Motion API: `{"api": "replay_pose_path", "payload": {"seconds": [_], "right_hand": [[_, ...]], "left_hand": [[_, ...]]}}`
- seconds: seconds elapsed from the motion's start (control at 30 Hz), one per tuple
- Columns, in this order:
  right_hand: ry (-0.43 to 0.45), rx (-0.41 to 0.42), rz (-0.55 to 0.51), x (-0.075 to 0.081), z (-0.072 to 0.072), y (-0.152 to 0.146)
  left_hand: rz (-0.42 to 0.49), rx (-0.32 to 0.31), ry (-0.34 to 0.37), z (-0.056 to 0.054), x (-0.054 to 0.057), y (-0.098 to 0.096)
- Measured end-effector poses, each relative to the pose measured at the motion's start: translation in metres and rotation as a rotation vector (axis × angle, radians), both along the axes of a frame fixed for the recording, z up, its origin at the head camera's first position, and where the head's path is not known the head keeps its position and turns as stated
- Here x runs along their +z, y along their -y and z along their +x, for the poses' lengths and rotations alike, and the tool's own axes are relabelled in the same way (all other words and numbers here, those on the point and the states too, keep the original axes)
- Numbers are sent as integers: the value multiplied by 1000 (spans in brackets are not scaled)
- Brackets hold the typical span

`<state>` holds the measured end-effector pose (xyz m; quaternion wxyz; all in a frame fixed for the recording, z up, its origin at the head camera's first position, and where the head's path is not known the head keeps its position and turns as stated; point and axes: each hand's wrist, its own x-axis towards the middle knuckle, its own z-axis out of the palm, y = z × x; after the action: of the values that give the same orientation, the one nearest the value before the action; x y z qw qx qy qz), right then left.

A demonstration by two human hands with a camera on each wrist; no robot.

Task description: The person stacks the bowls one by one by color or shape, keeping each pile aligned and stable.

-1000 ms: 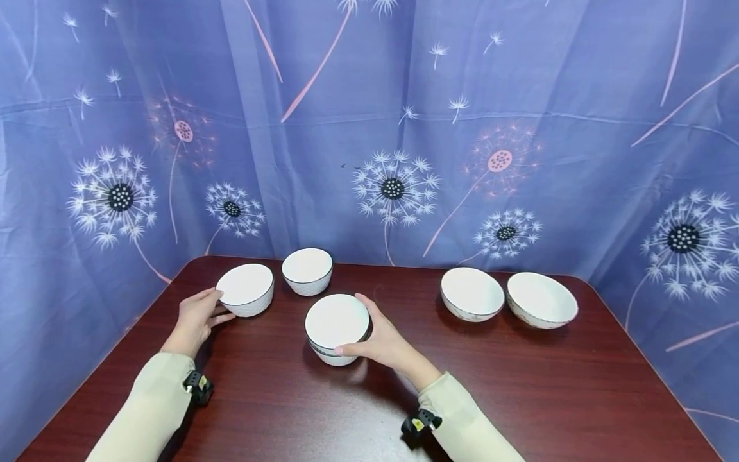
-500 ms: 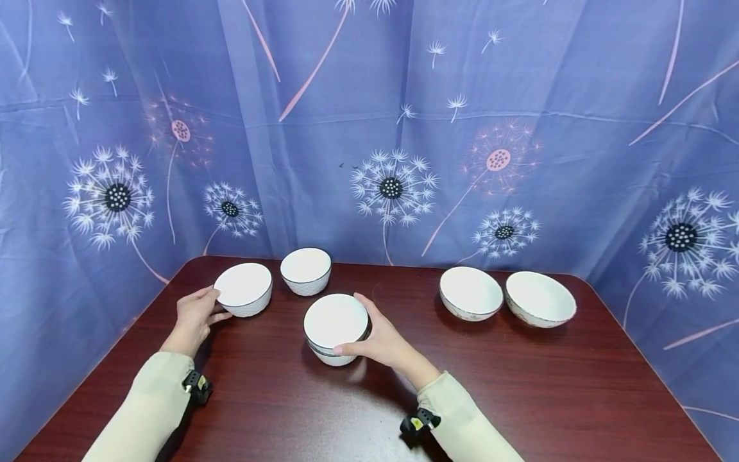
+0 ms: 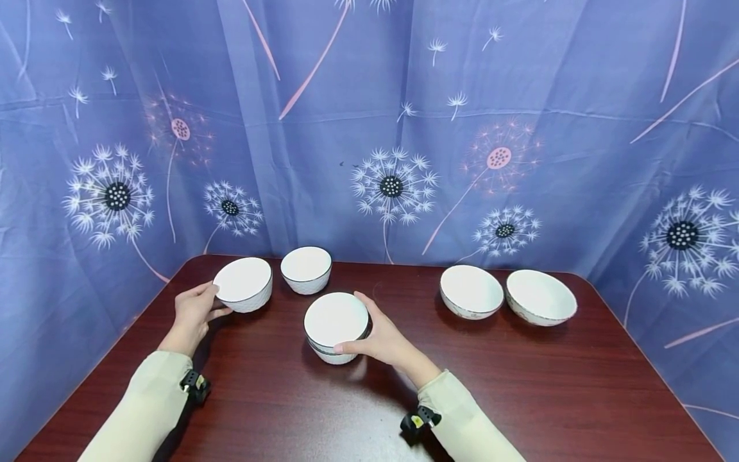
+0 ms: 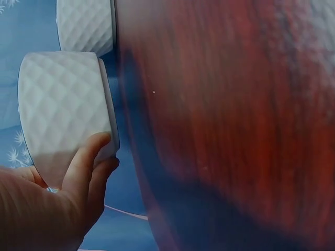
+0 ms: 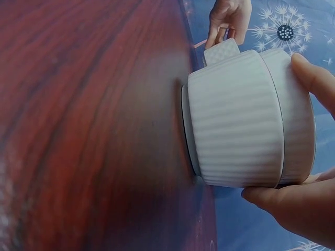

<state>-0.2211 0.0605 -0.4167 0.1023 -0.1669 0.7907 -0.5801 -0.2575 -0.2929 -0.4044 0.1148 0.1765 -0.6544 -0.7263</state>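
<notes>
My left hand [image 3: 194, 316] grips a white bowl with a dark rim line [image 3: 244, 282] at the table's far left. In the left wrist view its diamond-textured wall [image 4: 63, 104] shows, with fingertips [image 4: 102, 138] reaching to the bowl's foot. My right hand [image 3: 388, 340] spans two nested white bowls [image 3: 337, 319] near the middle, thumb in front and fingers behind. The right wrist view shows the lower bowl's ribbed wall [image 5: 235, 123] with its foot at the table, and the upper bowl [image 5: 296, 120] between thumb and fingers.
A smaller white textured bowl [image 3: 306, 269] stands behind, between the two hands. Two wider white bowls, one to the left [image 3: 471, 292] and one to the right [image 3: 541, 298], sit side by side at the back right. A blue dandelion curtain [image 3: 323, 147] hangs behind the dark red table [image 3: 277, 398].
The bowl in my left hand has risen slightly, its rim a little higher in the head view. My right hand keeps its hold on the nested bowls.
</notes>
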Motion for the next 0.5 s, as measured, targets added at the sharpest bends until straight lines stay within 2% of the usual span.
{"api": "replay_pose_path", "payload": {"seconds": [0.23, 0.5], "right_hand": [[-6, 7, -4, 1, -1, 0], [-13, 6, 12, 0, -2, -1]], "left_hand": [[-13, -3, -37, 0, 5, -3], [-54, -34, -26, 4, 17, -11]]}}
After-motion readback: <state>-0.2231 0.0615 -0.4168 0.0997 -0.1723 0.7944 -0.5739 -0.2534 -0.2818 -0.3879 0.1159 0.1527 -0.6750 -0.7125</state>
